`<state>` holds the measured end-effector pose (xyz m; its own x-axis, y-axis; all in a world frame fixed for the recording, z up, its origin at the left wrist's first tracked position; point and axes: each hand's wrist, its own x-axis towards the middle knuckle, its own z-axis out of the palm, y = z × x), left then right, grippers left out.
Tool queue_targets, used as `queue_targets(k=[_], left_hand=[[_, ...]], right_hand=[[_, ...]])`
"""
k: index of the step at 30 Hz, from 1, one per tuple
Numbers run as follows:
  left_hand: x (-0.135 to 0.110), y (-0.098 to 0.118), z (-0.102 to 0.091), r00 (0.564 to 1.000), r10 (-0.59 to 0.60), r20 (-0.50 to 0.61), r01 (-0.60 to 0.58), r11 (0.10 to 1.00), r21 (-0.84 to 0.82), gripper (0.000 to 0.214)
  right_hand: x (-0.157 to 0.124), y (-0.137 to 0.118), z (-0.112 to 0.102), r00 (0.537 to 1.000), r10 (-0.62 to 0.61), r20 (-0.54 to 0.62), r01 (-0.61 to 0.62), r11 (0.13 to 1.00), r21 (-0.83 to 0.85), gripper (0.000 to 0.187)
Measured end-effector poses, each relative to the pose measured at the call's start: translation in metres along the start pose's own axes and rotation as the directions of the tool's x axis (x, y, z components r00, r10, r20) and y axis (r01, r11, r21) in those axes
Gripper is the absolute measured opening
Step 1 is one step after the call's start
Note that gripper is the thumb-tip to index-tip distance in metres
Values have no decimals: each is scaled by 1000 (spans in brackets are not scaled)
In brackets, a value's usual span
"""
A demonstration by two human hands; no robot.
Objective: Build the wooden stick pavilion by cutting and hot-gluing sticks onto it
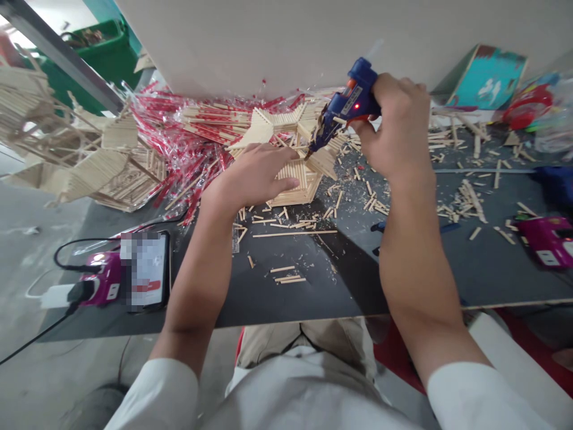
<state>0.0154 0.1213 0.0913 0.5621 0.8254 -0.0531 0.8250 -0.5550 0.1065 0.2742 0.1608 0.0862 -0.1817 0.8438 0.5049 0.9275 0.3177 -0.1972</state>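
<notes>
My right hand (400, 128) is wrapped round the handle of a blue hot glue gun (363, 77) with a lit red light. The gun's nozzle points down and touches or nearly touches a model (299, 185) built of thin wooden sticks. My left hand (253, 174) holds this model from its near left side, with thumb and fingers apart across its sticks. A clear glue stick (375, 49) juts from the gun's back end. Part of the model is hidden behind my left hand and the gun.
Red-and-clear plastic wrappers (156, 116) with stick bundles lie behind. A larger stick structure (120, 149) stands left. Loose stick pieces (290, 279) litter the dark table (250, 304). A phone (150, 272) leans by a purple power adapter (105, 275); another purple box (544, 242) sits right.
</notes>
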Motion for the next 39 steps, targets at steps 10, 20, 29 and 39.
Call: queue_targets(k=[10,20,29,39], left_hand=[[1,-4,1,1000,14,-18,-15,998,-59,58],[1,-3,1,999,23,-27,-25,998,-65,57],[1,-1,2,1000,2,-27,-3,999,-39,58],[1,-3,3,998,21,-53,-24,998,-51,55]], right_hand=[[-1,5,-8,998,48,-35,-43,990,136,25],[-11,72,-21,959,238,-155,-199,952,233,27],[-32,199,23,833,210,511,-228,973,-29,35],[-4,-2,0,978,-135,162,54,901,431,26]])
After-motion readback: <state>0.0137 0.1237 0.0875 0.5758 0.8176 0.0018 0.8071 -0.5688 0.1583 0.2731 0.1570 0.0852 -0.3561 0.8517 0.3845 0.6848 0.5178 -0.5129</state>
